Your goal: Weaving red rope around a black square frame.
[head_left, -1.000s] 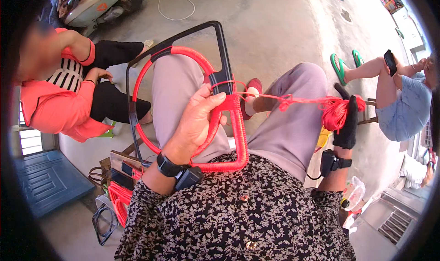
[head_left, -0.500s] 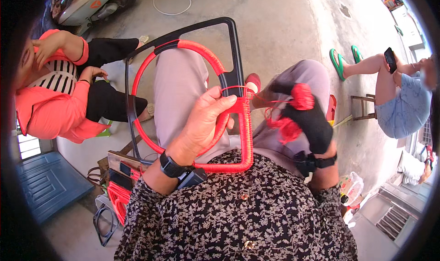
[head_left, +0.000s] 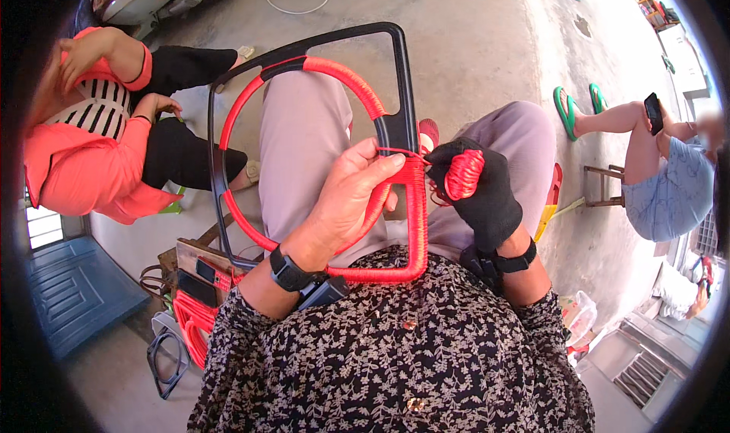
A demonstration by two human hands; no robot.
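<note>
A black frame (head_left: 405,76) with a ring inside it rests over my lap, much of it wrapped in red cord (head_left: 417,228). My bare left hand (head_left: 346,190) pinches the frame's right side at the upper end of the wrapping, thumb on top. Above the thumb, a black stretch of the frame shows bare, with one loop of cord crossing it. In a black glove, my right hand (head_left: 487,193) is closed around a wound bundle of red cord (head_left: 464,174), right beside the frame. Its fingertips are close to the wrapped edge.
On the left sits a person in a coral top (head_left: 91,159); on the right another person holds a phone (head_left: 653,114). A small bench (head_left: 186,254) with phones and red cord coils (head_left: 194,323) stands by my left side. A scooter (head_left: 141,0) is parked at the far left.
My right hand, blurred before and farther out to the right, has come in against the frame's right side with the cord bundle. My left hand keeps its grip.
</note>
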